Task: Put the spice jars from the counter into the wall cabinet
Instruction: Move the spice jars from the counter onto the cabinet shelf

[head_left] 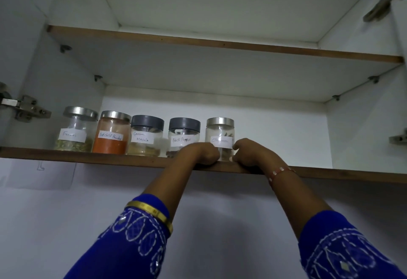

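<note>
Left hand [201, 153] and right hand [248, 153] clamped on rightmost silver-lidded clear glass jar [220, 134], upright on brown-edged cabinet shelf [88, 158].

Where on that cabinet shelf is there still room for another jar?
Right of the last jar, held between the left hand and right hand, the lower shelf is bare up to the right cabinet wall. The left is crowded with four jars in a row. The upper shelf's top is hidden.

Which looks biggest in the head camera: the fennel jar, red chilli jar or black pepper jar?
1. Fennel jar, looks widest.
2. Red chilli jar, close behind.
3. Black pepper jar, partly hidden by the left hand.
Wide-angle stretch makes this unsure.
</note>
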The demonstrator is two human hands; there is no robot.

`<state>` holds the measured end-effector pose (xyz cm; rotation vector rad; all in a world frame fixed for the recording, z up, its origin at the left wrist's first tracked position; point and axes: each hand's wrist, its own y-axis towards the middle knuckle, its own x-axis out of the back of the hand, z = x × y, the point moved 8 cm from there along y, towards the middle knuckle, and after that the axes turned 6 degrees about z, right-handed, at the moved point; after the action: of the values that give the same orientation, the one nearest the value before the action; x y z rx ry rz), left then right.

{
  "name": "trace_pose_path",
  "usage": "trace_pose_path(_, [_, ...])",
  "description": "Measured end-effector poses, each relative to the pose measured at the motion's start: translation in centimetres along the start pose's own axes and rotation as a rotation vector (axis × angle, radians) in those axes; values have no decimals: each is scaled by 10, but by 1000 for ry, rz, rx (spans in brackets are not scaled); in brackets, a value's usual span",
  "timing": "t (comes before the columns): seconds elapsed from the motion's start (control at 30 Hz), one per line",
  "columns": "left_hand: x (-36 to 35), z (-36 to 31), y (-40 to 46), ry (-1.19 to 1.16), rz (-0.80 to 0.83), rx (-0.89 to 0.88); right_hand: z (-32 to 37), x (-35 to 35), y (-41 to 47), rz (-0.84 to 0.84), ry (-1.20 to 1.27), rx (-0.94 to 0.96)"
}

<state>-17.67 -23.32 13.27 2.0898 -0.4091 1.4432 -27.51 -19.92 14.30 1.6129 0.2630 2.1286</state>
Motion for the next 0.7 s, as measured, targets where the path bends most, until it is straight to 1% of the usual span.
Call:
trace_pose_path(0.2, [-5,0,9,-1,-47,12,2,0,0,-25,-13,28])
trace_pose_path(0.3, [-4,5,7,4,-128,57,0,-1,-1,-85,-21,12])
trace_pose_path(0.37, [-1,8,2,12,-242,94,-2,-1,-6,-161,-60,-16])
trace_pose_path(0.43, [4,6,-15,55,-408,116,-3,-3,-15,-232,-146,-19])
trace_pose_path(0.53, [3,-2,-34,197,-611,70,0,-4,-35,-383,-234,40])
trace_pose_path(0.57, [1,-2,-40,193,-662,47,0,-4,-41,-424,-240,44])
trace_pose_path(0.63, [-5,-1,-54,135,-714,-13,-5,-9,-53,-429,-266,49])
trace_pose_path(0.7, [-21,-2,-68,101,-698,-108,-11,-20,-68,-379,-344,74])
